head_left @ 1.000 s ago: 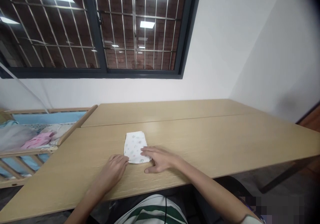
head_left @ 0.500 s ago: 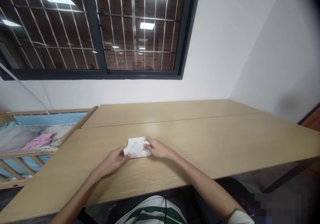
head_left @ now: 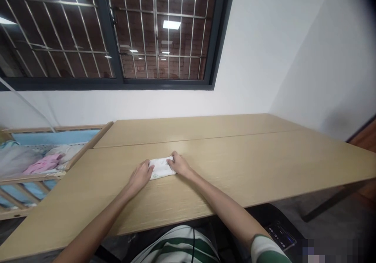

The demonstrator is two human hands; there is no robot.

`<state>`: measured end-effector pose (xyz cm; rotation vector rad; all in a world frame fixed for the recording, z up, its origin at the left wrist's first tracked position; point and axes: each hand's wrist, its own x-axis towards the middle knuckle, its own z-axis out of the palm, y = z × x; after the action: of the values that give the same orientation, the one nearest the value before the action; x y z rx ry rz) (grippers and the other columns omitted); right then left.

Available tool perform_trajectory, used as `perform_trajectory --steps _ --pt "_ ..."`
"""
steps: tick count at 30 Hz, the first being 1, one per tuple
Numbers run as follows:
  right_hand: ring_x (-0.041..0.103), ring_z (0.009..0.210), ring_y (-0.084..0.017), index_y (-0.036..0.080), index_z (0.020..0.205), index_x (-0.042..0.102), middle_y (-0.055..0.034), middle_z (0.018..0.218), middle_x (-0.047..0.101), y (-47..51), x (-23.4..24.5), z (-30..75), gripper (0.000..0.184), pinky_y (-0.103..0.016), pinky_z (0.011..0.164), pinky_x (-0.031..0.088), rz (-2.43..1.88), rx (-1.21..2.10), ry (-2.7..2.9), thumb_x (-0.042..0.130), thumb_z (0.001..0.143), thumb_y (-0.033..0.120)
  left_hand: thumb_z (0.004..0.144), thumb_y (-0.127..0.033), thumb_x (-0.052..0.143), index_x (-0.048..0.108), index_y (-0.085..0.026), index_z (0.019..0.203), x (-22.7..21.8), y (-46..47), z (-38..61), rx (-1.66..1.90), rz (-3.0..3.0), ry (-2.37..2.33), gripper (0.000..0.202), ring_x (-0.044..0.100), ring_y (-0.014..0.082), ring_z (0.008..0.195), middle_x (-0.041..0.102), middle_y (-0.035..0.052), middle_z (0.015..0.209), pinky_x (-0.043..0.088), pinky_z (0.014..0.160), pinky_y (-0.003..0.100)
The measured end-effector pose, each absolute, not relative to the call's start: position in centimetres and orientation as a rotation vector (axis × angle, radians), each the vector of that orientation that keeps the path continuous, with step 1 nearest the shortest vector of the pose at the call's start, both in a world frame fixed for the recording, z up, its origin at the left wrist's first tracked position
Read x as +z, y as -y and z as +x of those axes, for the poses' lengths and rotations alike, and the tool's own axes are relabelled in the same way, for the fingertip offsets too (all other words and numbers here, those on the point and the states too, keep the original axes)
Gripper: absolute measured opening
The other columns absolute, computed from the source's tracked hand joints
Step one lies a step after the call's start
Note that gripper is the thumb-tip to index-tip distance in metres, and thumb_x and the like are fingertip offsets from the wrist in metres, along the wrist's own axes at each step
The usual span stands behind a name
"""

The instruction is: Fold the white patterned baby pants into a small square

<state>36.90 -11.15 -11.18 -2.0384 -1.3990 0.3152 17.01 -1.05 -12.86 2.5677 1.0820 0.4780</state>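
Observation:
A small white cloth (head_left: 161,168) with a faint print lies folded into a compact rectangle on the wooden table (head_left: 223,161). My left hand (head_left: 142,175) grips its left edge, thumb on top and fingers curled behind. At the right end, my right hand (head_left: 179,164) pinches the cloth near its far corner, with the thumb resting on the upper face. Both hands rest low, close to the tabletop. The fingertips under and behind the cloth are hidden.
Left of the table stands a wooden crib (head_left: 88,143) with blue lining, holding a pink cloth (head_left: 44,164) and pale bedding. A barred window (head_left: 164,40) is set in the white wall behind. Below the table's near edge, a black device (head_left: 280,235) with a lit display sits at right.
The cloth's rear part, which stuck out behind the front fold, no longer shows; it is now one neat rectangle. Both hands have shifted slightly farther from me. The view has tilted a little.

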Motion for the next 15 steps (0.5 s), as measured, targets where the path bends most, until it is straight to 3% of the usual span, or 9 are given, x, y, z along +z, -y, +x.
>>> perform_trajectory --steps 4,7,10,12,15 --pt "0.062 0.083 -0.022 0.017 0.109 0.055 -0.01 0.097 0.066 11.3 -11.4 37.2 0.031 -0.029 0.068 0.043 -2.069 0.295 1.326 0.063 0.089 0.039 0.097 -0.041 0.044 0.056 -0.019 0.107 -13.2 1.1 16.9 0.514 2.566 -1.186 0.026 0.068 0.0295 0.09 0.069 0.0134 0.099 0.047 0.073 0.036" --pt "0.061 0.101 -0.026 0.014 0.12 0.054 -0.0162 0.115 0.062 11.9 -11.0 36.5 0.037 -0.036 0.082 0.049 -2.017 0.026 1.33 0.057 0.093 0.038 0.095 -0.039 0.049 0.045 -0.014 0.13 -13.1 1.4 16.8 0.635 2.58 -1.216 0.043 0.063 0.0326 0.11 0.065 0.017 0.117 0.049 0.089 0.042" --pt "0.053 0.121 -0.029 0.011 0.128 0.054 -0.0195 0.129 0.058 12.4 -10.8 35.0 0.038 -0.044 0.103 0.043 -1.801 -0.308 1.584 0.046 0.097 0.032 0.096 -0.041 0.048 0.033 -0.009 0.144 -13.1 2.3 17.2 0.971 2.647 -1.079 0.06 0.047 0.0354 0.134 0.049 0.0227 0.143 0.043 0.106 0.049" --pt "0.048 0.131 -0.029 0.01 0.135 0.052 -0.02 0.137 0.055 12.4 -11.1 34.0 0.043 -0.047 0.112 0.036 -1.665 -0.352 1.835 0.043 0.098 0.028 0.099 -0.04 0.041 0.029 -0.009 0.149 -13.5 3.1 17.7 1.093 2.718 -0.823 0.06 0.038 0.0324 0.142 0.04 0.0216 0.153 0.037 0.113 0.049" --pt "0.039 0.142 -0.03 0.007 0.146 0.044 -0.0212 0.148 0.048 12.0 -11.8 33.4 0.053 -0.049 0.118 0.03 -1.606 -0.247 2.112 0.042 0.096 0.025 0.101 -0.033 0.028 0.024 -0.009 0.154 -14.7 3.7 18.2 0.908 2.789 -0.578 0.058 0.025 0.0271 0.151 0.03 0.0187 0.161 0.026 0.122 0.048"
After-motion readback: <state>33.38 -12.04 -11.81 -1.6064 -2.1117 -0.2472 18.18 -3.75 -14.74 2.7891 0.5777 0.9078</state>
